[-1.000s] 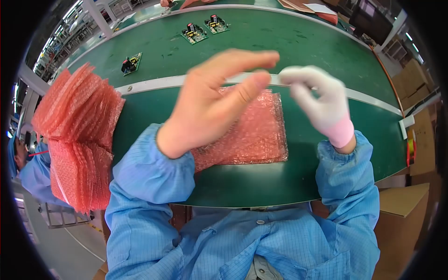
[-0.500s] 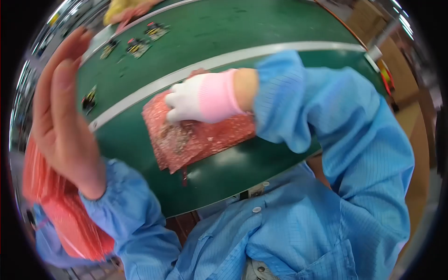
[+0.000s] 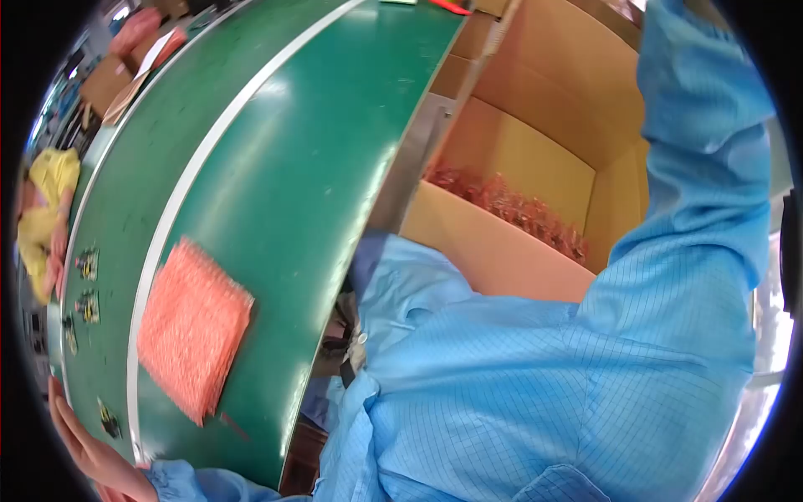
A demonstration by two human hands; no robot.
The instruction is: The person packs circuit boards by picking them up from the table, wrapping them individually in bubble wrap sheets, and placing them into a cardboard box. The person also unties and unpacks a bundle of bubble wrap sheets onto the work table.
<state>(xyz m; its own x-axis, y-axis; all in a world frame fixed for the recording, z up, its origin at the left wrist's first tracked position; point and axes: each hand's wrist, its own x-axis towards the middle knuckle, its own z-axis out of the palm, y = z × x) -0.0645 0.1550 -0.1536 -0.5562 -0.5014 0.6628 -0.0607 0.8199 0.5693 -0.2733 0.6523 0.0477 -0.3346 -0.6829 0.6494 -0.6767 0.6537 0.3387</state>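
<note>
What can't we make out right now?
All head view:
- Right hand: past the frame edge; only its sleeve shows.
- Left hand: partly cut off at lower left.
- Bubble wrap: blurred; layers can't be counted.
- Box: near wall hides the lower part of the red stuff inside.
- Boards: too small to read part markings.

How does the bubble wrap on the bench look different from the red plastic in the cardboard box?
The bubble wrap lies flat in a fairly tidy pile, while the red plastic shows a jagged line of edges poking up. The bubble wrap is paler, a salmon pink; the red plastic looks darker. The bubble wrap sits out on the green bench, the red plastic inside the box. Both are reddish.
</note>
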